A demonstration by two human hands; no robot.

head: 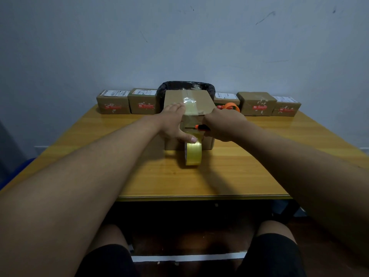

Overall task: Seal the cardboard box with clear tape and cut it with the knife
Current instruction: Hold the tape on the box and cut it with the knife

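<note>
A brown cardboard box (pixel 201 101) stands in the middle of the wooden table (pixel 119 156), with a strip of clear tape (pixel 189 105) running over its top and down its front face. The tape roll (pixel 193 155) stands on edge on the table against the box front, still joined to the strip. My left hand (pixel 172 121) lies flat on the box's top front edge, its thumb pressing the tape just above the roll. My right hand (pixel 223 124) grips an orange and black knife (pixel 199 127), whose blade lies across the tape on the front face.
Several small taped parcels (pixel 113 104) line the table's far edge on both sides. A bin with a black bag (pixel 165 86) sits behind the box. An orange tape dispenser (pixel 231 106) lies to the right behind my right hand. The wall is close behind.
</note>
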